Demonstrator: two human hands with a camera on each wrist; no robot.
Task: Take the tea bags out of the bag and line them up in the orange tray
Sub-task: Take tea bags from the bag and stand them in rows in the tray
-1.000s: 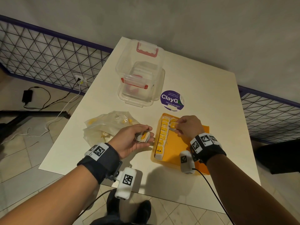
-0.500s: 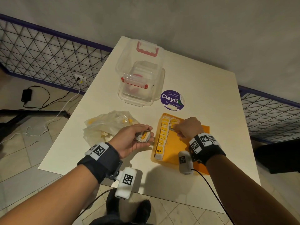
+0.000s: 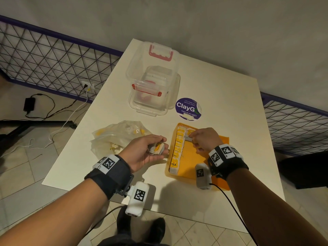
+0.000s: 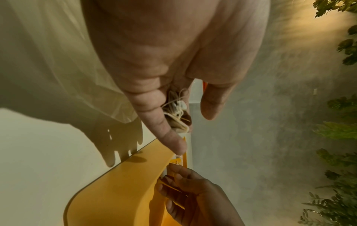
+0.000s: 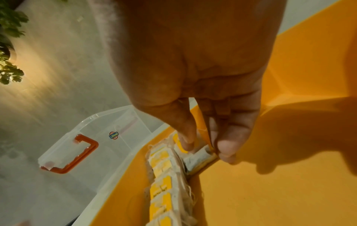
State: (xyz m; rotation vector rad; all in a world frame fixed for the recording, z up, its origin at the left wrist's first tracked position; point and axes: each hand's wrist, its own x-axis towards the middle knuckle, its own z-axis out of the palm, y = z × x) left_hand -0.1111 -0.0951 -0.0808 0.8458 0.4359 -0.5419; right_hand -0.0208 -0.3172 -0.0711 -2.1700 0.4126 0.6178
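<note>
The orange tray [image 3: 204, 171] lies on the white table, front right of centre. A row of tea bags [image 3: 177, 148] with yellow tags runs along its left wall. My right hand [image 3: 192, 137] pinches one tea bag [image 5: 201, 159] beside the far end of that row, at the start of a second column. My left hand [image 3: 158, 148] rests just left of the tray and grips a small stack of tea bags [image 3: 157, 148], strings [image 4: 176, 110] dangling from it. The clear plastic bag [image 3: 117, 137] with more tea bags lies left of my left hand.
A clear lidded box [image 3: 152, 91] with red latches stands behind the tray. A round purple sticker [image 3: 188, 108] lies to its right. A wire fence [image 3: 53, 55] and cables [image 3: 53, 110] on the floor border the table's left side.
The right hand has shifted slightly with its tea bag at the far end of the row. The left hand has stayed put with its stack.
</note>
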